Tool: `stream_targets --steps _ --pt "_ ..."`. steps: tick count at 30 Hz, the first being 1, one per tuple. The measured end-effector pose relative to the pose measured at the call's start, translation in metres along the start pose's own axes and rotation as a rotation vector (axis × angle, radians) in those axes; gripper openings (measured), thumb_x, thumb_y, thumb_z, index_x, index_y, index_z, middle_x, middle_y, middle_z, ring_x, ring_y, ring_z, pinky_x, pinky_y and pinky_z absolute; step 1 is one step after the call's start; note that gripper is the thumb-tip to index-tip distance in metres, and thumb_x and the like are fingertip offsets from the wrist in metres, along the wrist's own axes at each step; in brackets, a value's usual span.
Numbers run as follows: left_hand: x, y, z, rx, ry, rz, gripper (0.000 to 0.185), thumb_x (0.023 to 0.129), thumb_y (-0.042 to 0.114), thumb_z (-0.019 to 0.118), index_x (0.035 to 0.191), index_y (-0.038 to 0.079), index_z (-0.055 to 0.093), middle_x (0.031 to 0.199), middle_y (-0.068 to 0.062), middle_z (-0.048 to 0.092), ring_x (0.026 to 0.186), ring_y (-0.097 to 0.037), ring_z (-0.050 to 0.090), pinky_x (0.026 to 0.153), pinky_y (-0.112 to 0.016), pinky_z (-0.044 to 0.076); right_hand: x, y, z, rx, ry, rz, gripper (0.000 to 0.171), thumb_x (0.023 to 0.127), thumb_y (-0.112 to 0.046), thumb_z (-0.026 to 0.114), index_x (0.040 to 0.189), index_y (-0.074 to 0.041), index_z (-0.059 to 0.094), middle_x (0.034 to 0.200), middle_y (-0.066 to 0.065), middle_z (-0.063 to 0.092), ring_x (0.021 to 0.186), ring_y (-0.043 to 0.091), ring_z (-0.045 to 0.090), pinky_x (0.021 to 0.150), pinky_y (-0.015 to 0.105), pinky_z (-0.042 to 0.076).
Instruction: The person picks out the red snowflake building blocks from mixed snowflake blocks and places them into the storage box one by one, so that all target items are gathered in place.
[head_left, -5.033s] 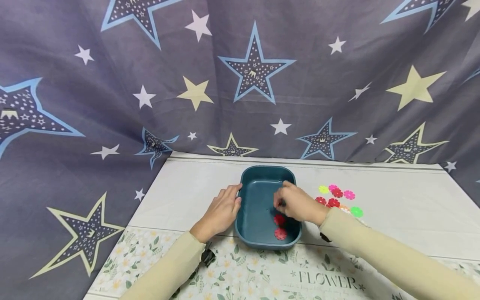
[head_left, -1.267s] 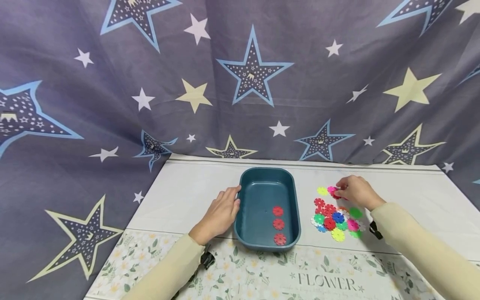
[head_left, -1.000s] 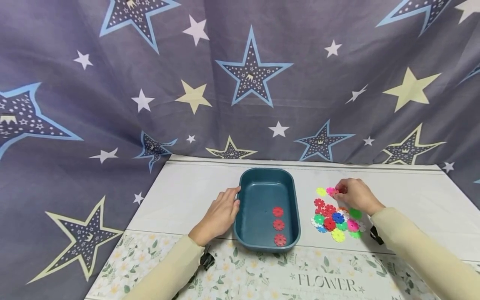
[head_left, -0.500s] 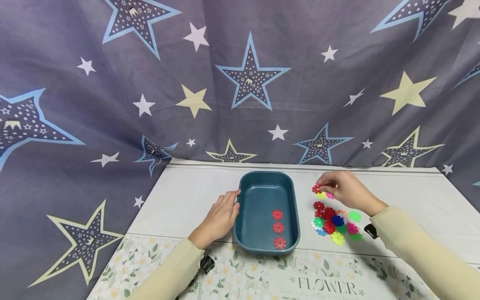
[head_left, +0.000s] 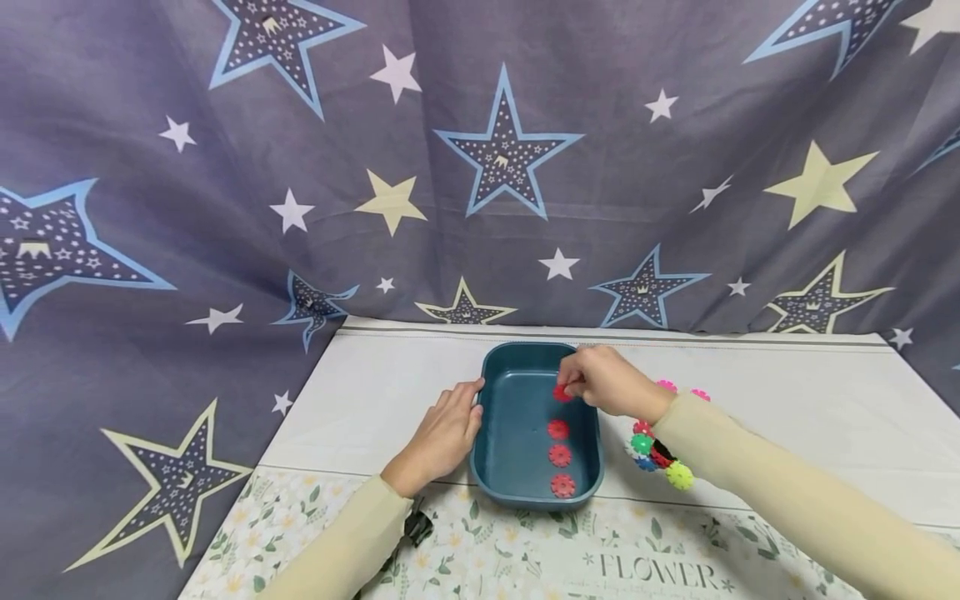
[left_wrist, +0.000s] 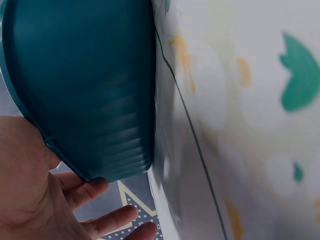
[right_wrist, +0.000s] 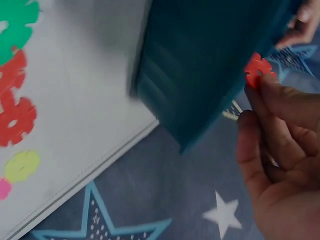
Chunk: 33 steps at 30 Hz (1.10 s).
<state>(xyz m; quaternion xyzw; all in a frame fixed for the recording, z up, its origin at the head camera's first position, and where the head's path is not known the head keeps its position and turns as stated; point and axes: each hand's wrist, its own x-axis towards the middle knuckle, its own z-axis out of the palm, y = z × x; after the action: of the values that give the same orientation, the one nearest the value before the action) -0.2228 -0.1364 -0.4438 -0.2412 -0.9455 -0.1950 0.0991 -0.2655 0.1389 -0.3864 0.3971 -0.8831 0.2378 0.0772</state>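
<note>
1. Right hand [head_left: 611, 383]: the fingertips pinch a red flower disc [head_left: 561, 393] and hold it above the far end of the teal tray [head_left: 498, 467], inside its rim.
2. Left hand [head_left: 442, 433]: the fingers lie straight and relaxed against the tray's outer left wall; the wrist view shows the wall just beyond the fingers [left_wrist: 100, 215].
3. Three red discs [head_left: 558, 455] lie in a row on the tray floor, nearer the person than the pinched disc.
4. A heap of mixed-colour discs [head_left: 660, 454] lies on the white tablecloth [head_left: 810, 417] behind the right wrist, partly hidden by the sleeve.
</note>
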Motion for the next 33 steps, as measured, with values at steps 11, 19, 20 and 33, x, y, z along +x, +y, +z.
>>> stream_targets --steps 11,19,20,33 --pt "0.004 0.003 0.001 0.018 -0.022 -0.006 0.041 0.102 0.019 0.041 0.139 0.003 0.041 0.130 -0.010 0.048 0.109 -0.031 0.049 0.075 -0.048 0.043 0.020 -0.002 0.029 -0.047 -0.124 0.098 0.033 0.061 0.020 0.051 0.053 -0.012 0.055 0.049 -0.009 0.042 0.047 0.007 0.027 0.046 0.024 0.032" --pt "0.003 0.003 0.001 0.021 -0.021 -0.005 0.041 0.102 0.019 0.041 0.140 0.004 0.041 0.131 -0.010 0.048 0.109 -0.030 0.049 0.076 -0.048 0.044 0.024 -0.003 0.040 -0.116 -0.097 0.177 0.049 0.064 0.022 0.042 0.052 -0.019 0.019 0.053 -0.008 0.006 0.054 0.011 0.004 0.048 0.027 0.011" --pt "0.003 0.004 0.001 0.020 -0.025 -0.008 0.041 0.102 0.019 0.041 0.140 0.005 0.041 0.131 -0.010 0.048 0.109 -0.030 0.049 0.076 -0.048 0.044 0.025 -0.003 0.042 -0.133 -0.098 0.184 0.049 0.064 0.022 0.042 0.053 -0.019 0.018 0.056 -0.007 0.006 0.056 0.012 0.004 0.048 0.027 0.011" --pt "0.001 0.001 -0.002 0.025 -0.021 -0.014 0.041 0.102 0.019 0.041 0.139 0.003 0.041 0.129 -0.011 0.049 0.107 -0.031 0.049 0.074 -0.048 0.044 0.022 -0.001 0.027 -0.113 0.047 0.167 0.022 0.066 0.015 0.060 0.066 -0.006 0.067 0.064 -0.001 0.060 0.061 0.016 0.056 0.058 0.032 0.049"
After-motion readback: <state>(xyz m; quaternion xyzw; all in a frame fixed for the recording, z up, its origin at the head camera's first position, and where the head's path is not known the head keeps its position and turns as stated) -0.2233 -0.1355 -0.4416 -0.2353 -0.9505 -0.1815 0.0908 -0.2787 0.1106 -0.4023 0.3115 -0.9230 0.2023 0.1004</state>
